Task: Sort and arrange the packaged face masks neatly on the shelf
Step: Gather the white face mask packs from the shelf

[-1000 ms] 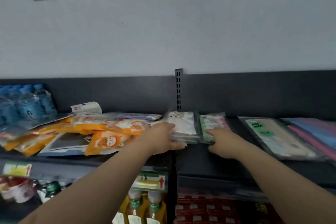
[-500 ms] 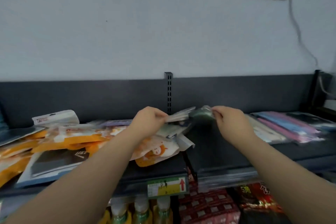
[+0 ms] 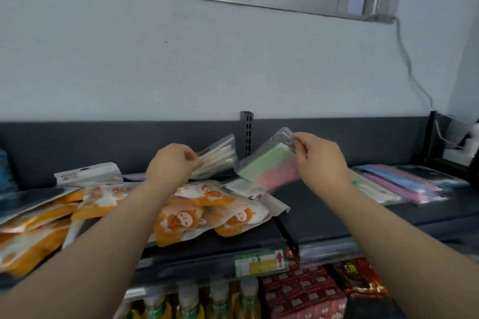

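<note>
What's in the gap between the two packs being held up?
In the head view, only the slotted upright at the shelf's back shows between the clear pack in the left hand and the green-pink pack in the right hand.

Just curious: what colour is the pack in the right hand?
The pack is green and pink, clearest in head view.

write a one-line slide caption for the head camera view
Head view: the left hand holds a clear mask pack, the right hand a green-and-pink mask pack, both above the shelf.
</note>
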